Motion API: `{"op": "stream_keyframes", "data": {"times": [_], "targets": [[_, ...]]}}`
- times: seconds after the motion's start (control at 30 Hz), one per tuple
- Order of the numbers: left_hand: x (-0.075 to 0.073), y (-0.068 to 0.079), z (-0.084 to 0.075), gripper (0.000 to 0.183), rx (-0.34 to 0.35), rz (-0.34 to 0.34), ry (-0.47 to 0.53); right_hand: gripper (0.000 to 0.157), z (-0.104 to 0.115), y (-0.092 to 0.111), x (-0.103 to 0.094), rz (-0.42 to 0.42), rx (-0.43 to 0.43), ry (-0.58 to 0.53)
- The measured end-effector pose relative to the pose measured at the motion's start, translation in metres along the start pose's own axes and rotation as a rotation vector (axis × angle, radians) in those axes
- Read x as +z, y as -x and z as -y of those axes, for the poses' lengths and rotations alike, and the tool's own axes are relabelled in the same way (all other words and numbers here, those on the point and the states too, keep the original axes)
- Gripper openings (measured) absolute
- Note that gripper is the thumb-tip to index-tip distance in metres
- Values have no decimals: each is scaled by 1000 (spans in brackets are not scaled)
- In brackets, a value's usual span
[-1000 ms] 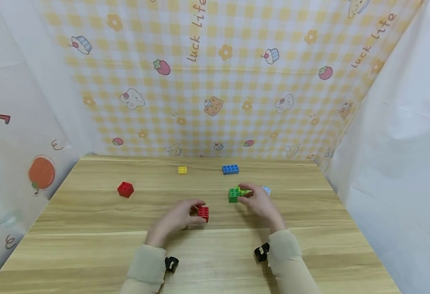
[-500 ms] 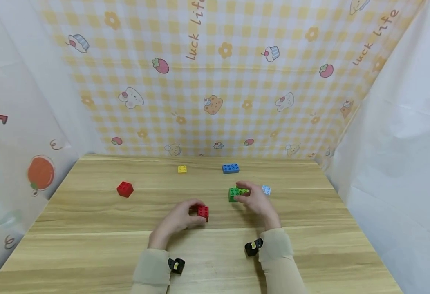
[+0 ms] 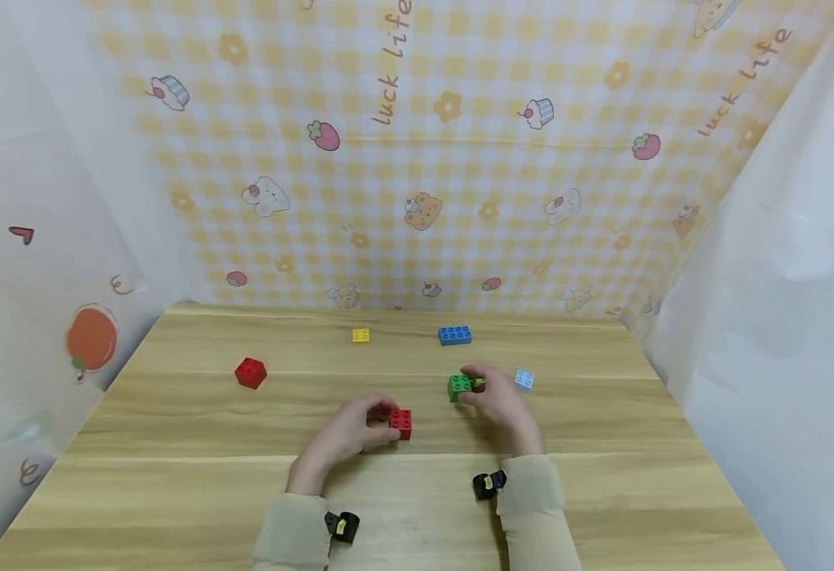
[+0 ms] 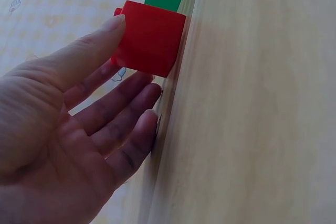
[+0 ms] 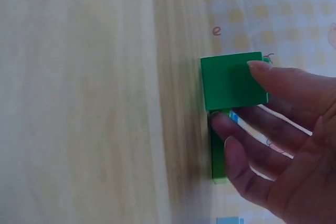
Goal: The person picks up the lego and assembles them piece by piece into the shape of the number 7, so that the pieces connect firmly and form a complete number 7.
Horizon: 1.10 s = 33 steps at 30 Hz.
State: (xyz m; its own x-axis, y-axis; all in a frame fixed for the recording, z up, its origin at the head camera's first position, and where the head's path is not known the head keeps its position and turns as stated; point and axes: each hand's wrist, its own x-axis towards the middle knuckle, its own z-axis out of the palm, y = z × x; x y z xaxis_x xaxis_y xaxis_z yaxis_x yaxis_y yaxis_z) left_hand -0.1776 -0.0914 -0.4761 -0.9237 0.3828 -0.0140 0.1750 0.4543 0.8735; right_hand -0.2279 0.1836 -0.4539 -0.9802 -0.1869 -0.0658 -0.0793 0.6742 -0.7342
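On the wooden table, my left hand [image 3: 349, 432] pinches a red toy building brick [image 3: 400, 424] between thumb and index finger, its other fingers loosely bent beside it. In the left wrist view the thumb lies on the near side of this red brick [image 4: 149, 38]. Farther right, my right hand [image 3: 500, 400] holds a dark green building brick [image 3: 458, 388], studs up, with the thumb in front and a finger behind. A lime green brick [image 5: 218, 156] sits just behind that hand, partly hidden by its fingers.
Another red brick [image 3: 250, 373] lies at the left. Toward the back are a flat yellow brick [image 3: 361, 335] and a long blue brick [image 3: 456, 335]. Right of the right hand is a light blue brick [image 3: 524, 380]. A checked cloth [image 3: 360, 174] hangs behind the table.
My right hand has shifted left and its thumb has come onto the dark green brick. The left hand stays at the red brick. The head view has shifted slightly.
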Motion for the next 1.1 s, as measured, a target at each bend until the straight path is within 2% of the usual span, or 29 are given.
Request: {"op": "stream_keyframes", "data": {"times": [0.17,0.43,0.67,0.83,1.1], "targets": [[2,-1,-2,35,4,20,3,45,-3,7,-1,-22,6,13],[2,1,2,33,16,19,16,33,-3,7,-1,-22,21,-14],[-2,1,3,31,13,24,24,35,1,12,-6,-41,37,-29],[-3,0,2,31,6,21,20,36,6,16,-9,-48,18,-21],[0,-2,0,29,31,33,18,35,18,21,-12,-41,-34,-10]]}}
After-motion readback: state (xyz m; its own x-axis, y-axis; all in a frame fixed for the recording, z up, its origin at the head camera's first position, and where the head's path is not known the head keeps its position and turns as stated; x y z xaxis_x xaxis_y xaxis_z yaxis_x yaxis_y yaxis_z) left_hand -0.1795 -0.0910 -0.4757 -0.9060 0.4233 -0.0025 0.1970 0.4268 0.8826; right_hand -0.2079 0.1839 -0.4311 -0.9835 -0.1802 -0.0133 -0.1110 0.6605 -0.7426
